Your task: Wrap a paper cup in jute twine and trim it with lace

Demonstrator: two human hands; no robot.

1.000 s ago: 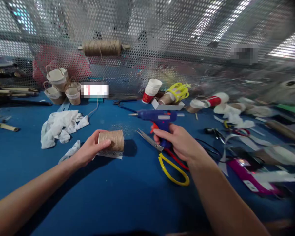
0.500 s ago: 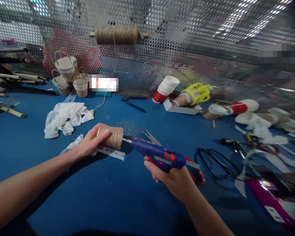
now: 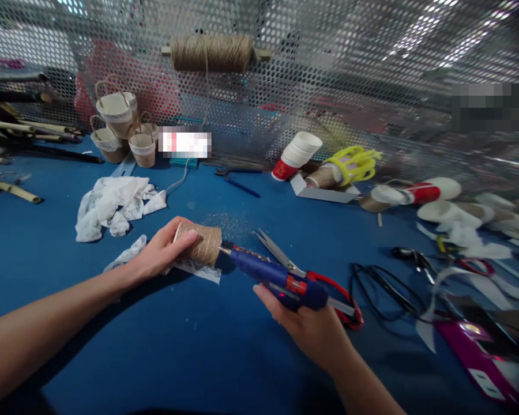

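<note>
My left hand (image 3: 158, 255) is closed round a twine-wrapped cup (image 3: 203, 244) that lies on its side on the blue table, over a strip of white lace (image 3: 196, 269). My right hand (image 3: 313, 328) grips a blue glue gun (image 3: 279, 278), its nozzle touching the lower right edge of the cup. Red-handled scissors (image 3: 311, 274) lie on the table just behind the gun.
Crumpled white lace (image 3: 112, 204) lies at left, small twine baskets (image 3: 119, 129) behind it. A twine spool (image 3: 211, 53) hangs on the perforated metal screen. Stacked paper cups (image 3: 296, 154), a yellow wire piece (image 3: 357, 162), more scissors (image 3: 409, 257) and cups crowd the right side.
My right hand lifted the glue gun from its upright stand on the table, swung it left and brought the nozzle against the cup. The left hand kept holding the cup.
</note>
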